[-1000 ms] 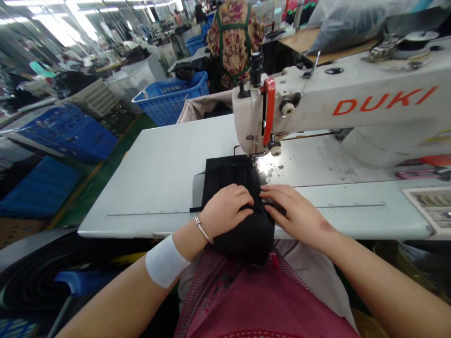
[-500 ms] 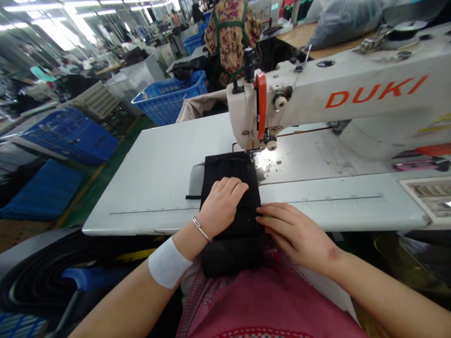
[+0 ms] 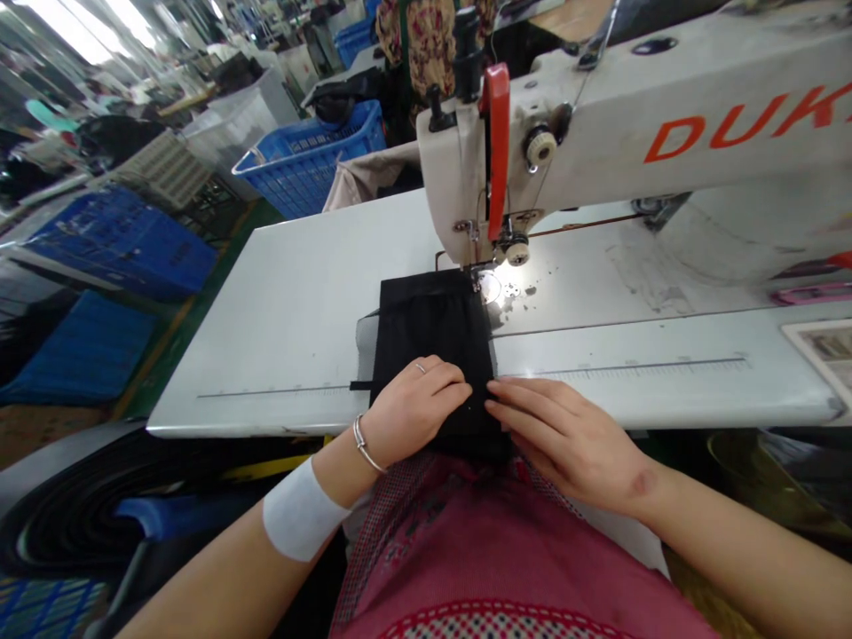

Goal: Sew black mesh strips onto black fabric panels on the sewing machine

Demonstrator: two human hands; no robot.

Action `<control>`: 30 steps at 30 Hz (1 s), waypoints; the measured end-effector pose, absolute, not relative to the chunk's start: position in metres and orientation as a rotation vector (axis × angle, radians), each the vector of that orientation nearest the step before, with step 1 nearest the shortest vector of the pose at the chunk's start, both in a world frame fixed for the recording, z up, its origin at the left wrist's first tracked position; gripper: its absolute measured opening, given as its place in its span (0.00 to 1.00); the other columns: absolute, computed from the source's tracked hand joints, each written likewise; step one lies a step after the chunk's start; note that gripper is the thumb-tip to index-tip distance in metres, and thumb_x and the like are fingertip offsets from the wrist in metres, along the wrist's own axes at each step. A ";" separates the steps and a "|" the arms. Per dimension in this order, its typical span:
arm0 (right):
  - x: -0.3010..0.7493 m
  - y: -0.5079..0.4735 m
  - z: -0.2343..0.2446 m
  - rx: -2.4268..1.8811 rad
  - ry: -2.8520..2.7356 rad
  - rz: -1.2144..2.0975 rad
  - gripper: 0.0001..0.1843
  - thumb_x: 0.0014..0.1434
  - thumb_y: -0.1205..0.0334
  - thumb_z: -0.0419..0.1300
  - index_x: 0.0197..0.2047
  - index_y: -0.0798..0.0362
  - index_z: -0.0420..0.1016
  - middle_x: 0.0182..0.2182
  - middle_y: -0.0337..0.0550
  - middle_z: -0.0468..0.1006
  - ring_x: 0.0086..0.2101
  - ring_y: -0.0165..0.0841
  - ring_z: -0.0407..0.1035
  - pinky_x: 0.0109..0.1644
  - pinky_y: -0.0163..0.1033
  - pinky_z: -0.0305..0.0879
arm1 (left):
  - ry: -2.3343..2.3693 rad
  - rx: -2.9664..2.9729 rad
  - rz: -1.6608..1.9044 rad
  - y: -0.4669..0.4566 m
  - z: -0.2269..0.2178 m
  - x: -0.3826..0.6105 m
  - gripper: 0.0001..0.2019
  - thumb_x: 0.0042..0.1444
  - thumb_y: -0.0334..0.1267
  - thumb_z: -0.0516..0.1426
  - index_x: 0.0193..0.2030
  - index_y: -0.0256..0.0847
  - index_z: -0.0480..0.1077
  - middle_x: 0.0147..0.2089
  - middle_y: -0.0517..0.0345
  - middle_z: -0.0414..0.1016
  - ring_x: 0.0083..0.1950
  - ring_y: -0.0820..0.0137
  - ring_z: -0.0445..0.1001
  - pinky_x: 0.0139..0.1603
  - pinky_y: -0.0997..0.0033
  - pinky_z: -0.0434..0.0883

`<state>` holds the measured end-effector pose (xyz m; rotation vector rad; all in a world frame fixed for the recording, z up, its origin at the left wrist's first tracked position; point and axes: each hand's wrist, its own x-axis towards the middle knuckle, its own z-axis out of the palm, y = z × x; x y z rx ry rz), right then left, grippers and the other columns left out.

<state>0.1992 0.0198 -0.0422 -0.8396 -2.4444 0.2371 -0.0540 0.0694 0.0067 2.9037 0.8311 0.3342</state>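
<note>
A folded piece of black fabric (image 3: 429, 328) lies on the white sewing table (image 3: 299, 302), its far end under the needle of a white sewing machine (image 3: 599, 133) with orange lettering. My left hand (image 3: 413, 410) rests on the near end of the fabric, fingers bent and pressing down. My right hand (image 3: 565, 435) lies beside it at the fabric's right near edge, fingers stretched out flat and touching the cloth at the table's front edge. A silver bracelet and a white wrist patch are on my left arm.
A blue plastic basket (image 3: 312, 160) stands behind the table. Blue crates (image 3: 126, 240) and a white bin (image 3: 232, 124) are at the left. A person in a flowered top (image 3: 432, 44) stands behind the machine. A pink apron (image 3: 493, 550) covers my lap.
The fabric has slid away from me toward the needle, so less of it hangs over the table's front edge. Both hands came nearer together at its near end. The camera moved closer.
</note>
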 end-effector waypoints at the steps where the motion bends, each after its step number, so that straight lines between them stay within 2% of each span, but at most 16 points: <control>1: 0.198 0.019 -0.042 -0.836 -2.496 0.196 0.28 0.61 0.71 0.52 0.65 0.56 0.60 0.63 0.54 0.63 0.61 0.44 0.58 0.61 0.56 0.62 | 0.841 2.893 0.332 0.069 0.008 -0.055 0.13 0.65 0.26 0.46 0.49 0.35 0.69 0.46 0.50 0.72 0.45 0.66 0.67 0.51 0.61 0.69; 4: 0.193 0.019 -0.041 -0.840 -2.593 0.042 0.26 0.64 0.71 0.51 0.65 0.55 0.61 0.63 0.53 0.64 0.61 0.44 0.59 0.60 0.55 0.62 | 0.850 2.831 0.324 0.072 0.015 -0.055 0.11 0.66 0.30 0.48 0.48 0.36 0.70 0.45 0.50 0.72 0.46 0.66 0.68 0.52 0.61 0.69; 6: 0.189 0.020 -0.040 -0.830 -2.605 -0.063 0.24 0.64 0.73 0.50 0.63 0.56 0.63 0.62 0.53 0.65 0.60 0.45 0.60 0.59 0.55 0.63 | 0.863 2.804 0.346 0.081 0.019 -0.051 0.10 0.66 0.34 0.49 0.47 0.36 0.70 0.48 0.51 0.73 0.49 0.65 0.69 0.55 0.60 0.68; 8: 0.187 0.023 -0.038 -0.797 -2.597 -0.131 0.22 0.64 0.73 0.51 0.61 0.57 0.66 0.60 0.54 0.68 0.58 0.45 0.63 0.57 0.55 0.64 | 0.903 2.837 0.346 0.092 0.019 -0.045 0.12 0.67 0.35 0.49 0.53 0.37 0.68 0.57 0.50 0.70 0.59 0.63 0.65 0.62 0.57 0.63; 11: 0.185 0.027 -0.034 -0.751 -2.593 -0.140 0.20 0.64 0.73 0.52 0.58 0.56 0.69 0.55 0.53 0.72 0.55 0.46 0.65 0.54 0.54 0.65 | 1.000 2.917 0.266 0.109 0.011 -0.037 0.19 0.67 0.39 0.49 0.63 0.42 0.60 0.67 0.52 0.59 0.69 0.61 0.53 0.70 0.49 0.52; 15: 0.186 0.034 -0.027 -0.701 -2.608 -0.096 0.19 0.64 0.71 0.51 0.57 0.56 0.70 0.53 0.52 0.74 0.54 0.45 0.66 0.53 0.53 0.66 | 1.077 2.901 0.218 0.116 0.001 -0.034 0.21 0.67 0.43 0.50 0.65 0.45 0.58 0.68 0.52 0.59 0.69 0.59 0.55 0.70 0.46 0.50; 22: 0.190 0.048 -0.011 -0.565 -2.551 0.039 0.17 0.65 0.71 0.49 0.52 0.62 0.73 0.48 0.54 0.78 0.49 0.43 0.71 0.50 0.48 0.72 | 1.145 2.818 0.251 0.113 0.001 -0.032 0.21 0.67 0.41 0.50 0.64 0.43 0.59 0.66 0.52 0.61 0.66 0.59 0.59 0.70 0.45 0.51; 30: 0.188 0.059 0.000 -0.553 -2.534 0.099 0.16 0.65 0.71 0.49 0.51 0.59 0.75 0.45 0.52 0.80 0.47 0.40 0.74 0.48 0.46 0.74 | 1.086 2.798 0.301 0.121 -0.001 -0.035 0.19 0.66 0.41 0.50 0.62 0.42 0.61 0.66 0.51 0.61 0.67 0.59 0.58 0.70 0.44 0.51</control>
